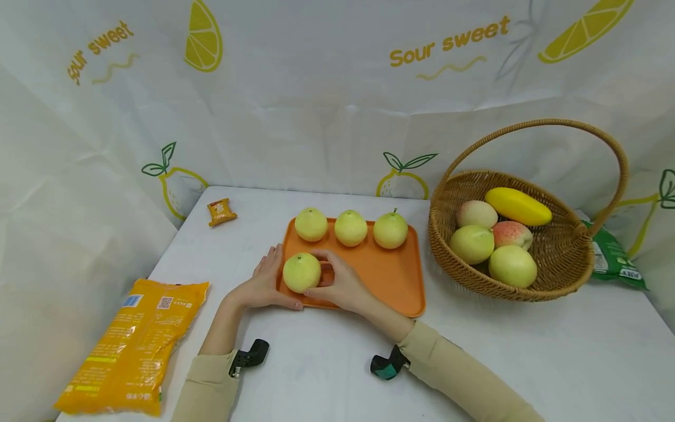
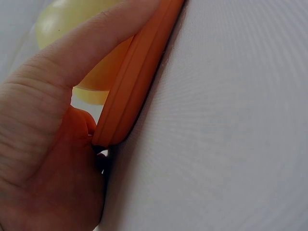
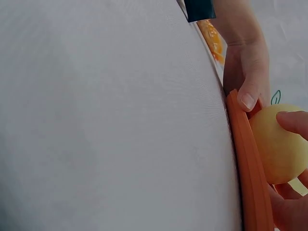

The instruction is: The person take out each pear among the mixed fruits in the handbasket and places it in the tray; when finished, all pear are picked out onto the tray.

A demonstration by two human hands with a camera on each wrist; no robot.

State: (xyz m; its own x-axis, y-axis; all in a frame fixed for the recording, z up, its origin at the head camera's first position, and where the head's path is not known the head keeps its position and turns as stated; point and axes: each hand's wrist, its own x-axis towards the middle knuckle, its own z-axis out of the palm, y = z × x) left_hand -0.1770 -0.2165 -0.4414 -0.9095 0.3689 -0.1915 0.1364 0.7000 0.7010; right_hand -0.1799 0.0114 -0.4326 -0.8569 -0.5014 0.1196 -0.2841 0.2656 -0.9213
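- Near pear (image 1: 302,273): just left of and below centre in the head frame, over the lower-left corner of the orange tray (image 1: 392,275). Can't tell if its full weight is on the tray.
- Right grip (image 1: 340,284): pinching the near pear from its right side, thumb at the front, fingers behind.
- Left grip (image 1: 265,284): not clenched; fingers fairly straight along the tray's left edge, thumb against the front edge. Probably steadying the tray.
- Handling, my read: pear looks firm and smooth, modest weight, apt to roll; may be a light fake, can't confirm. If real, it bruises, so mild pressure.
- Best hold: opposite sides at the widest girth, not the top dimple.
- Tray: looks like stiff, light plastic; likely slides if shoved. Hold by the rim.
- Edges: low raised rim all round; left and front rims sit right by the pear, so a low sideways move could clip them or the left thumb.
- Back row along the tray's upper side: left pear (image 1: 311,224), middle pear (image 1: 350,228), right pear (image 1: 390,230), stem up. Knock one and it may roll.
- Room: bare tray floor to the right of the right grip; counter (image 1: 343,375) at bottom centre.
- Wicker basket (image 1: 464,278) at right, just beside the tray; tall handle (image 1: 548,122) needs clearance.
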